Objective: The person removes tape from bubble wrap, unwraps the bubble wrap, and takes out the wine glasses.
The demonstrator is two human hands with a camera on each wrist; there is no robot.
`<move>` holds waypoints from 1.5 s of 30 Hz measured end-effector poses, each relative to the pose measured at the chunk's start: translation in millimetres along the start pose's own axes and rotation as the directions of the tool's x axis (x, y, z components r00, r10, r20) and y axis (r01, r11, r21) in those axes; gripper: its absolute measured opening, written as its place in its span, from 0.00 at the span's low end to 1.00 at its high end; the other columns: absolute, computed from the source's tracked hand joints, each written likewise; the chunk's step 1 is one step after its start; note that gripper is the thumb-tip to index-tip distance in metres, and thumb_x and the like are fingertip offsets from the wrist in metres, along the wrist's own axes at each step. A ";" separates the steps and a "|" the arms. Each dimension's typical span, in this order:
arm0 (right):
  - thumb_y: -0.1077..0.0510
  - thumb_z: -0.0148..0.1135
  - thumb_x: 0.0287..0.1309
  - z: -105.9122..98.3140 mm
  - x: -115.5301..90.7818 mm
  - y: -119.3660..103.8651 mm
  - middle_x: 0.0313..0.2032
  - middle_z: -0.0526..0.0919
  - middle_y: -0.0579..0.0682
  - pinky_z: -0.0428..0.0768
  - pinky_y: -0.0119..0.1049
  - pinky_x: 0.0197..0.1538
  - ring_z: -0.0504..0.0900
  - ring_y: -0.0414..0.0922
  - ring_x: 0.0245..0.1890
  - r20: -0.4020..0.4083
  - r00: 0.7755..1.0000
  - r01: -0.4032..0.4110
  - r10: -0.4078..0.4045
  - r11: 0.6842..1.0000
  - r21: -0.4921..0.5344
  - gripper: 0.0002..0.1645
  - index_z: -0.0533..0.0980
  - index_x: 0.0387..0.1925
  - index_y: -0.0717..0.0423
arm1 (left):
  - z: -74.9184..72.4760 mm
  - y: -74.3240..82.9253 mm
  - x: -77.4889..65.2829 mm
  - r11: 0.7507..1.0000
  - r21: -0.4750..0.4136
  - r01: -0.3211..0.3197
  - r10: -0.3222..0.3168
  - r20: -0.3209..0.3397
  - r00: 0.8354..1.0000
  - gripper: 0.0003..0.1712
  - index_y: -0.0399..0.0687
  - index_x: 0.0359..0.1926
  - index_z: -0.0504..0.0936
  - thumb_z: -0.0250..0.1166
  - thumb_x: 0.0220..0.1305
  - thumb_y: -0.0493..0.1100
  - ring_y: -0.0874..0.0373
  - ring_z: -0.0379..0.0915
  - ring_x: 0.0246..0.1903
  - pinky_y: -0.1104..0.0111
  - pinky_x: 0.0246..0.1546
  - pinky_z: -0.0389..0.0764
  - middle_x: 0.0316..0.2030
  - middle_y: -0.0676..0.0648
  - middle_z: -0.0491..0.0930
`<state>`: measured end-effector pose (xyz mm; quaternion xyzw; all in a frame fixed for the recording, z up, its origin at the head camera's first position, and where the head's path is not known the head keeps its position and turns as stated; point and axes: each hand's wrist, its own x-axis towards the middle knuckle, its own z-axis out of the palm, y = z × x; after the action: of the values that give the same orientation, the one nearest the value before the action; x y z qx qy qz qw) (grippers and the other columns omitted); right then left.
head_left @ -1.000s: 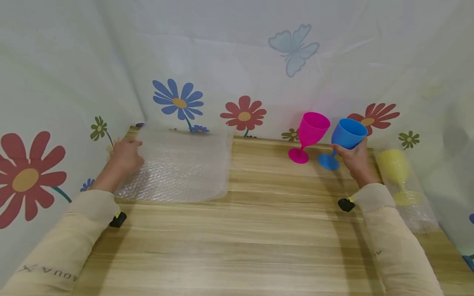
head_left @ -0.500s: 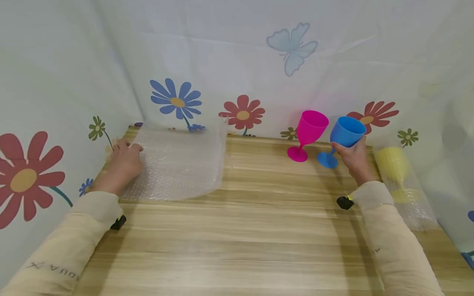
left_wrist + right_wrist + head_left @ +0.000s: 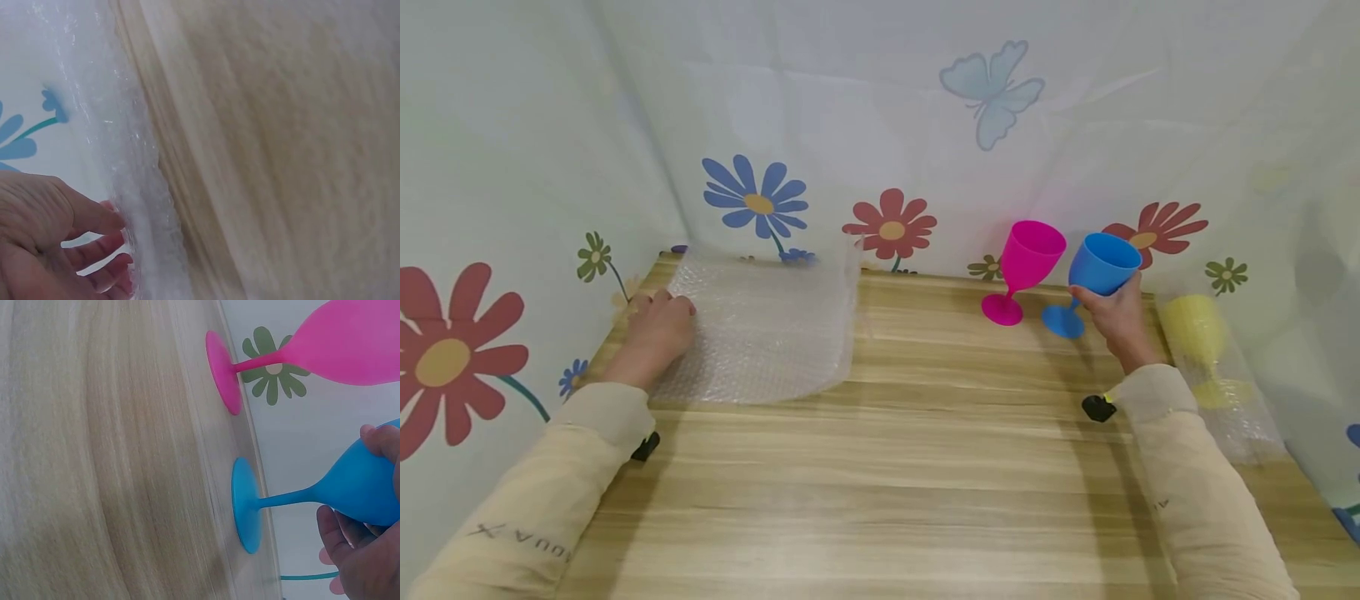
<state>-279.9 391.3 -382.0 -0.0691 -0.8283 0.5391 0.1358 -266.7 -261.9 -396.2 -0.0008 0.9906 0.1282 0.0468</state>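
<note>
At the left of the table, my left hand [image 3: 662, 333] pinches the left edge of a clear sheet of bubble wrap [image 3: 767, 333]. In the left wrist view the thumb and fingertips meet at the edge of the bubble wrap [image 3: 147, 206]. My right hand [image 3: 1122, 321] grips a blue goblet [image 3: 1103, 265] round the lower part of its bowl, thumb on one side and fingers on the other. The right wrist view has the goblet's blue foot [image 3: 247, 506] at the table surface. Just left of it stands a pink goblet [image 3: 1030, 254], upright and untouched.
A yellow goblet [image 3: 1198, 333] wrapped in bubble wrap lies at the table's right edge, beside the right forearm. The wood-grain table [image 3: 880, 492] ends at a white flowered curtain [image 3: 865, 125] behind the goblets. The same curtain hangs along both sides.
The left hand's fingers have curled onto the bubble wrap, and the hand has shifted slightly right. The sheet's right edge has drawn a little left. The right hand stays on the blue goblet.
</note>
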 end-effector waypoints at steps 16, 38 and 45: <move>0.57 0.57 0.73 -11.3 -13.1 32.9 0.67 0.68 0.72 0.73 0.54 0.67 0.70 0.65 0.66 0.031 0.998 -0.044 0.051 0.980 -0.194 0.38 0.56 0.73 0.75 | 6.3 7.8 3.7 0.999 -0.038 -0.014 0.016 0.045 0.999 0.21 0.23 0.60 0.71 0.42 0.72 0.29 0.18 0.54 0.61 0.30 0.58 0.65 0.60 0.19 0.62; 0.58 0.54 0.70 -80.8 -29.6 13.3 0.64 0.67 0.76 0.64 0.64 0.67 0.63 0.70 0.65 -0.149 0.985 0.003 -0.087 0.873 -0.487 0.35 0.61 0.71 0.76 | -1.8 0.9 -2.3 1.000 -0.027 0.008 -0.007 0.051 0.999 0.20 0.23 0.61 0.69 0.42 0.74 0.30 0.19 0.56 0.59 0.30 0.56 0.66 0.59 0.19 0.61; 0.58 0.49 0.65 -109.4 -34.4 8.2 0.64 0.63 0.81 0.52 0.71 0.66 0.56 0.77 0.65 -0.248 0.967 -0.097 -0.051 0.830 -0.549 0.37 0.62 0.71 0.77 | -2.8 1.8 -2.5 0.999 -0.037 0.019 -0.017 0.055 0.998 0.21 0.23 0.62 0.69 0.42 0.74 0.30 0.20 0.56 0.59 0.31 0.57 0.66 0.59 0.20 0.61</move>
<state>-214.6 481.3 -352.8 -0.1835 -0.9242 0.2628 0.2076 -264.4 -261.0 -392.9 -0.0071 0.9864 0.1463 0.0749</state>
